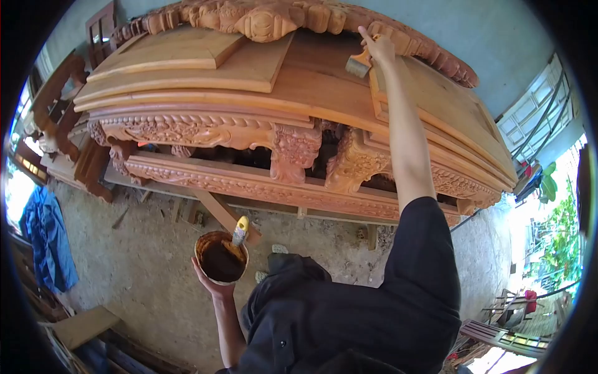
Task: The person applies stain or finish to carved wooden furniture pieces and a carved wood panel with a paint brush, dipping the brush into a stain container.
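Observation:
My left hand (216, 285) is wrapped round the lower side of a round tub (247, 265) of dark brown liquid (221, 263). Brown smears coat the tub's inner wall, and a paintbrush with a yellow-tipped handle (241, 229) leans inside it. Far out ahead, my right hand (381, 50) grips a wide flat paintbrush (359, 65), bristles pointing down and left. One finger of that hand stretches up toward the carved wooden rail (402, 38). The brush overlaps the edge of a raised wooden panel (430, 93) on the large carved furniture piece (311, 92).
Stacked wooden panels (187, 71) lie on the left of the furniture, above a carved apron (199, 131). More carved wooden parts (59, 112) stand at the far left. Blue cloth (47, 237) hangs there too. A slatted wooden piece (504, 336) lies at the lower right.

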Tool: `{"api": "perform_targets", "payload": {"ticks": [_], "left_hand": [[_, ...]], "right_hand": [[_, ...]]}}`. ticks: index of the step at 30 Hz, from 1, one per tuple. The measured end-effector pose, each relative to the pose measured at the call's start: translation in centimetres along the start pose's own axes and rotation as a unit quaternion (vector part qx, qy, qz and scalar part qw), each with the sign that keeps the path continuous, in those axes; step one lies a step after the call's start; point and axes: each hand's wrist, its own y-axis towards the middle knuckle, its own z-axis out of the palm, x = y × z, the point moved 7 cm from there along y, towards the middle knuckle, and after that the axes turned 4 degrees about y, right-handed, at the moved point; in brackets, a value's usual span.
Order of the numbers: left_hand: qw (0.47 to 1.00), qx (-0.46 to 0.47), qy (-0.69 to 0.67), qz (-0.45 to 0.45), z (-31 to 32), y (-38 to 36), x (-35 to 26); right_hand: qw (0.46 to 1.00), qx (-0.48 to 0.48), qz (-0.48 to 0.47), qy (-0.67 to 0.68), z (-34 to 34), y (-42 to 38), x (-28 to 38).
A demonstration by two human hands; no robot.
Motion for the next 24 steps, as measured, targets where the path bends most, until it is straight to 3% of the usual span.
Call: {"api": "perform_targets", "payload": {"ticks": [1,2,4,5,7,12,16,18,21,22,24], "left_hand": [[1.0,0.007,0.001,-0.001,0.4,0.3,0.0],[1.0,0.021,0.014,-0.001,0.7,0.4,0.0],[0.999,0.036,0.026,-0.003,0.4,0.8,0.1],[1.0,0.01,0.009,-0.005,-0.5,1.0,0.4],[1.0,-0.014,-0.015,-0.006,-0.9,1.7,0.9],[0.998,0.031,0.043,-0.027,0.4,3.9,2.1],[0.995,0.046,0.074,-0.04,2.1,7.0,2.3],[0.991,0.107,0.065,-0.048,4.5,8.6,2.3],[0.992,0.08,0.067,-0.074,5.0,11.6,3.1],[0.983,0.149,0.04,-0.102,6.2,12.2,3.3],[0.977,0.171,0.034,-0.123,7.5,14.1,4.0]], "right_hand": [[0.997,0.063,0.047,-0.015,0.9,1.1,-1.0],[0.997,0.058,0.047,-0.016,0.9,2.0,-1.5],[0.986,0.12,0.044,0.102,2.3,3.1,-3.2],[0.987,0.119,0.044,0.099,2.4,3.3,-4.1],[0.97,0.202,-0.02,0.136,4.0,3.7,-4.1],[0.986,0.168,-0.007,0.013,5.8,6.7,-5.8],[0.977,0.196,0.002,-0.084,8.3,10.2,-7.6],[0.97,0.197,-0.013,-0.142,8.7,11.4,-8.6],[0.955,0.221,0.005,-0.198,9.4,12.3,-9.2],[0.953,0.23,-0.012,-0.195,9.9,12.8,-9.9],[0.943,0.235,-0.019,-0.236,10.2,13.1,-10.6]]}}
